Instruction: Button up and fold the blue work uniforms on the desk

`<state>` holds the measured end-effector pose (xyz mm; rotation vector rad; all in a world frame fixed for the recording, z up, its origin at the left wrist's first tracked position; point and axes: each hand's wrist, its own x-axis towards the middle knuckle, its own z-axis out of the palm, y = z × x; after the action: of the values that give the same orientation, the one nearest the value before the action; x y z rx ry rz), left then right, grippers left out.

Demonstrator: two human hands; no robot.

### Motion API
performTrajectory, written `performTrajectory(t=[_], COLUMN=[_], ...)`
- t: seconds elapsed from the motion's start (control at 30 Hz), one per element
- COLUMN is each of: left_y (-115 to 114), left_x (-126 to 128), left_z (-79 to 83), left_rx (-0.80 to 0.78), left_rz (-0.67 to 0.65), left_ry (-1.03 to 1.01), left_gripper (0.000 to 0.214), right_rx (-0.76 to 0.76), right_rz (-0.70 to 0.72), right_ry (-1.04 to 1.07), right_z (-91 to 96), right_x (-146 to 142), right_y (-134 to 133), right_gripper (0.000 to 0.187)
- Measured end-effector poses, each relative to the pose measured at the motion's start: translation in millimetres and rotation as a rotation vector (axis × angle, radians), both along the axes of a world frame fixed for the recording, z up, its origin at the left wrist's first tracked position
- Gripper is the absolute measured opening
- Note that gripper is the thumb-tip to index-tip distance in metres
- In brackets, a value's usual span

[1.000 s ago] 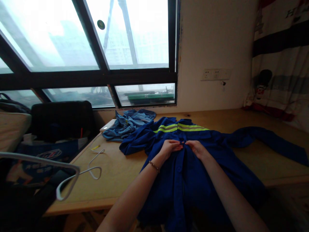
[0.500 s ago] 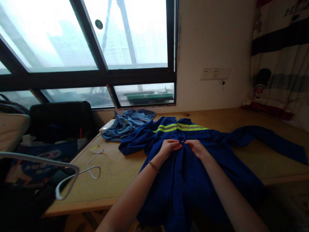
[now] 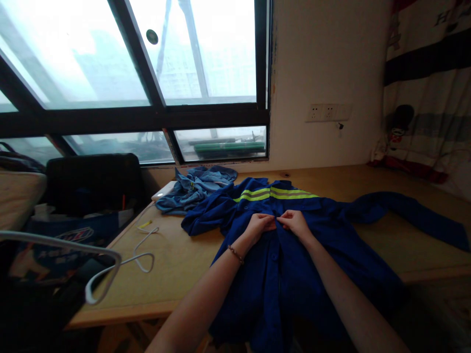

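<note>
A dark blue work jacket [image 3: 312, 274] with yellow and grey reflective bands across the chest lies spread front up, its lower part hanging over the near table edge. My left hand [image 3: 260, 225] pinches the left side of the front opening just below the bands, a beaded bracelet on its wrist. Close beside it, my right hand [image 3: 294, 223] grips the opposite front edge between thumb and fingers. A button shows on the placket below my hands. Whatever sits right between the fingertips is hidden.
A crumpled lighter blue garment [image 3: 202, 184] lies at the back left of the wooden table [image 3: 147, 284], beside a white device [image 3: 164, 191]. A white cable [image 3: 138, 255] trails off the left edge. Behind are a window and wall sockets [image 3: 327, 112]; bags stand at left.
My right hand has shifted slightly left and up with its fingers more curled, drawing the right front edge closer to my left hand. The left hand has barely moved.
</note>
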<state>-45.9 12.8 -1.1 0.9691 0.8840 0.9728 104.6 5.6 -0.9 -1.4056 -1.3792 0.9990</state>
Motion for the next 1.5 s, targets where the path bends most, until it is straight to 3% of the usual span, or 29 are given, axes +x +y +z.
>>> performTrajectory(t=[0.1,0.2,0.43,0.67,0.77,0.87,1.03,1.2,1.3,1.5], left_y=[-2.2,-2.1,2.0,3.6,2.5,1.4,4.5,12.7,19.2,45.7], left_x=[2.1,2.5,2.1,1.8,1.8,2.4,4.4,6.6,7.2,10.3], left_z=[1.0,0.3,-4.2,-5.0,-4.7,-5.2,-11.4,-24.5,-30.1,-29.6], left_rx=[0.028,0.024,-0.040,-0.070,-0.052,-0.035,0.033,0.223,0.413,0.623], left_rz=[0.032,0.084,0.158,0.165,0.143,0.143,0.170,0.203,0.216,0.224], left_ry=[0.046,0.059,-0.002,-0.066,-0.118,-0.154,-0.157,0.133,0.371,0.547], left_gripper=[0.026,0.024,0.019,0.023,0.026,0.031,0.033,0.025,0.020,0.016], right_rx=[0.264,0.355,0.305,0.182,0.199,0.213,0.293,0.204,0.282,0.451], right_rz=[-0.035,-0.029,0.032,0.147,0.191,0.185,0.095,0.043,0.062,0.189], right_ry=[-0.336,-0.457,-0.310,-0.031,0.058,0.007,-0.295,-0.603,-0.751,-0.695], right_z=[-0.8,-0.6,-3.0,-2.4,0.0,1.7,-2.7,-24.0,-35.9,-25.6], right_x=[-5.5,-8.9,-8.8,-4.1,-2.4,-1.6,-0.7,2.8,7.1,21.3], right_y=[-2.8,-5.5,-1.8,4.0,4.2,3.7,4.3,12.5,25.4,60.5], right_gripper=[0.013,0.009,0.012,0.029,0.035,0.036,0.034,0.035,0.034,0.022])
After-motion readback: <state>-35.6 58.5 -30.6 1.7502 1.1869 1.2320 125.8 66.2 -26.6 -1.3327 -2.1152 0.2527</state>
